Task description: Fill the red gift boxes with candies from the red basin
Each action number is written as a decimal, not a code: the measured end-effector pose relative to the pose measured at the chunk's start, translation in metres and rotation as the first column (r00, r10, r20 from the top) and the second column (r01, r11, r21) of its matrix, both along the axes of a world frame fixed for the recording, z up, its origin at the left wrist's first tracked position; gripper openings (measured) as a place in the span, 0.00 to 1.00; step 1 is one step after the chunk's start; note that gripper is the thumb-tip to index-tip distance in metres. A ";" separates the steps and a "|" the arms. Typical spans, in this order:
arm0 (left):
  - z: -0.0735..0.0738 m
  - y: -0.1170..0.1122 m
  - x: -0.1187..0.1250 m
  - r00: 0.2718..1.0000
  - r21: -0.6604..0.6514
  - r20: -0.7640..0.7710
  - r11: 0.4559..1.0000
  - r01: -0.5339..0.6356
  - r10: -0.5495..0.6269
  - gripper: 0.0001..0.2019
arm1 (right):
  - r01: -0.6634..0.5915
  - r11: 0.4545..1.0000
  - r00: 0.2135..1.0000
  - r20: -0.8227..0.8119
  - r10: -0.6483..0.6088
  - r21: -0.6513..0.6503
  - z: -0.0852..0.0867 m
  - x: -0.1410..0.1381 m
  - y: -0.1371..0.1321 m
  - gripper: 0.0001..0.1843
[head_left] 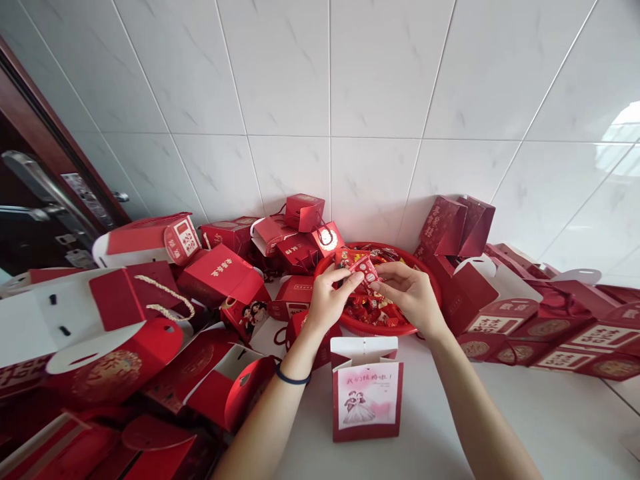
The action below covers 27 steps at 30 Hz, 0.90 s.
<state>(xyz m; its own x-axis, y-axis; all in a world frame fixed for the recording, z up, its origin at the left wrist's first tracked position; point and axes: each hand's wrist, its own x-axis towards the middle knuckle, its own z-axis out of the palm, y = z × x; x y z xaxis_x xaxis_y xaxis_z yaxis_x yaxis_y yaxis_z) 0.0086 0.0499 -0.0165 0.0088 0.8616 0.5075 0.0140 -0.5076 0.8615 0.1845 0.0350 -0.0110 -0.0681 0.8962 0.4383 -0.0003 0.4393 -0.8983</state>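
Over a round red basin (437, 280), my two hands hold a small red printed candy packet (367, 268) between them. The fingers of my left hand (329, 297) pinch it from the left side. At its right edge, my right hand (410, 293) grips it with thumb and fingertips. Many wrapped candies (377, 312) in red and gold lie in the basin beneath. Nearer to me stands an upright paper gift bag (367, 400) with its top open and a pink picture of a couple on the front. What is inside that bag is hidden.
Red gift boxes (220, 273) are heaped on the left, some open, some with rope handles. More red boxes (500, 303) stand in rows at the right. A white tiled wall (370, 80) rises behind. At far left is a dark door with a metal handle (45, 183).
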 end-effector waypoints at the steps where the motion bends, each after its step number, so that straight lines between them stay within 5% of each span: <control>1: 0.000 0.000 0.000 1.000 0.000 -0.008 1.000 0.006 -0.006 0.13 | -0.006 1.000 1.000 0.002 0.006 -0.011 0.000 0.000 0.000 0.17; 10: 0.000 -0.002 0.003 0.992 -0.037 0.041 0.992 0.118 -0.117 0.06 | -0.061 0.997 0.998 -0.010 0.060 -0.046 0.002 -0.002 -0.004 0.16; 14: -0.004 0.004 0.001 0.991 -0.066 0.130 0.997 0.027 -0.019 0.09 | -0.024 1.000 1.000 0.001 0.024 -0.012 -0.001 0.002 0.002 0.15; 17: -0.008 0.010 -0.001 0.968 -0.108 0.237 0.992 -0.064 0.088 0.12 | 0.030 1.000 0.982 0.186 -0.030 0.002 -0.007 0.006 0.010 0.08; 21: -0.009 0.015 -0.003 0.933 -0.165 0.335 0.983 -0.079 0.131 0.13 | -0.139 0.990 0.836 0.533 0.131 -0.024 -0.019 0.001 0.017 0.15; 24: -0.009 0.016 -0.003 0.936 -0.173 0.330 0.983 -0.065 0.120 0.13 | -0.307 0.946 0.706 0.641 0.302 -0.107 -0.027 -0.009 0.020 0.21; 27: -0.009 0.015 -0.003 0.947 -0.166 0.303 0.984 -0.056 0.105 0.13 | -0.268 0.951 0.661 0.689 0.297 -0.154 -0.034 -0.013 0.024 0.19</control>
